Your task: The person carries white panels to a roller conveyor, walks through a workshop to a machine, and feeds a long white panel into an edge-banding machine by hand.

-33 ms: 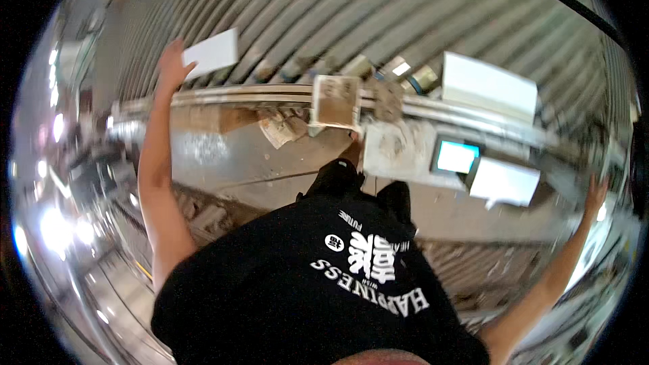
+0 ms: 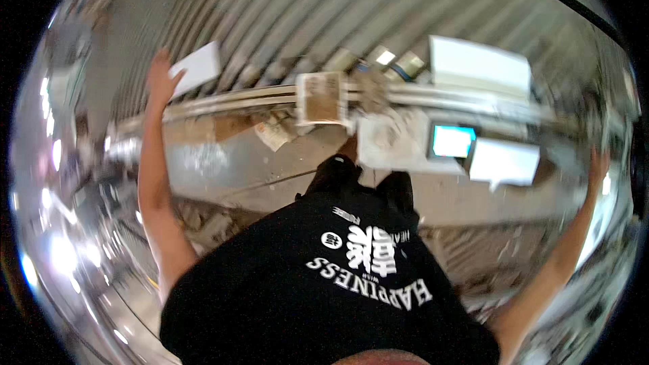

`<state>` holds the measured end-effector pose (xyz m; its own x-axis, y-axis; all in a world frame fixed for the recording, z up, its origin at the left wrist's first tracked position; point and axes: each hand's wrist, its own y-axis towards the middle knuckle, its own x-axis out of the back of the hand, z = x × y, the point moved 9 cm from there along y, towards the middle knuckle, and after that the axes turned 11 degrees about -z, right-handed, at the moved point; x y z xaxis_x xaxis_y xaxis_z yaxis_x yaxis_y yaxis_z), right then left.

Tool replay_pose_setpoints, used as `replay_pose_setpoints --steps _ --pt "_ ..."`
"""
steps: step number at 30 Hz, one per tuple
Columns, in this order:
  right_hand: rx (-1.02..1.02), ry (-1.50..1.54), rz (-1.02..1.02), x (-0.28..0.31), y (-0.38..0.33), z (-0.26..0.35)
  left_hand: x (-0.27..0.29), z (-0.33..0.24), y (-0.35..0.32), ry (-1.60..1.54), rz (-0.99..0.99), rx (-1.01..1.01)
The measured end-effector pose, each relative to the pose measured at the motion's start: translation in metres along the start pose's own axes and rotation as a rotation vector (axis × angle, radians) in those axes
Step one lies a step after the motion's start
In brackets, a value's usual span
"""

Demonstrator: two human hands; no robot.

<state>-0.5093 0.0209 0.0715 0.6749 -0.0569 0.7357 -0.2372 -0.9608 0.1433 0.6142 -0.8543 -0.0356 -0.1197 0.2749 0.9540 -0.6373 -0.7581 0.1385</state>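
Note:
My left hand (image 2: 162, 82) reaches out at the far left over the grey ribbed surface. Its thumb stands apart from the stretched fingers. A flat white rectangular piece (image 2: 200, 69) lies right beside it, with the thumb at the near left corner; no grip on it shows. At the far right, my right hand (image 2: 599, 163) is held out at arm's length, near the pale blurred structure at the rim. Motion smears its fingers, and nothing can be made out in it.
A pale rail (image 2: 250, 99) crosses in front of me. Along it stand an open brown box (image 2: 322, 103), a larger white box (image 2: 480, 64) and several small cylindrical items. Closer in are a dirty white slab (image 2: 395, 145), a lit screen (image 2: 453, 140) and a white panel (image 2: 503, 162).
The whole view has shifted and turned slightly. My left hand and the white piece appear lower and further left; the right hand appears a little higher. Their hold looks the same.

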Motion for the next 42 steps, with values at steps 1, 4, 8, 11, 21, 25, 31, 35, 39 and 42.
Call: replay_pose_setpoints --steps 1,4,8,11,21,25,31,35,39,42 --pt "0.072 -0.184 0.056 -0.02 -0.002 0.027 0.028 -0.022 0.014 -0.01 -0.1 -0.046" --pt "-0.256 0.084 0.15 -0.036 0.049 0.093 0.174 -0.136 0.024 -0.178 -0.338 -0.111" --pt "-0.738 0.491 0.215 0.056 0.039 0.087 0.26 -0.395 0.033 -0.782 -0.457 -0.227" --pt "-0.818 0.519 0.012 0.099 0.062 0.092 0.288 -0.612 -0.016 -1.089 -0.235 -0.395" --pt "-1.432 1.056 -1.079 0.153 -0.155 0.208 0.109 -0.993 -0.095 -0.779 0.544 -0.502" --pt "-2.469 1.661 -0.15 0.038 -0.267 0.454 0.099 -1.017 -0.094 -0.75 0.706 -0.447" --pt "-2.403 2.383 -0.134 0.032 -0.195 0.542 0.11 -1.033 -0.105 -0.766 0.81 -0.493" --pt "-2.362 2.434 -0.114 0.038 -0.183 0.529 0.118 -1.027 -0.138 -0.807 0.661 -0.514" --pt "-2.291 2.41 0.014 0.022 -0.215 0.542 0.114 -1.029 -0.178 -0.964 0.703 -0.418" --pt "-2.38 2.297 -0.1 0.04 -0.234 0.533 0.122 -1.022 -0.206 -0.797 0.57 -0.35"
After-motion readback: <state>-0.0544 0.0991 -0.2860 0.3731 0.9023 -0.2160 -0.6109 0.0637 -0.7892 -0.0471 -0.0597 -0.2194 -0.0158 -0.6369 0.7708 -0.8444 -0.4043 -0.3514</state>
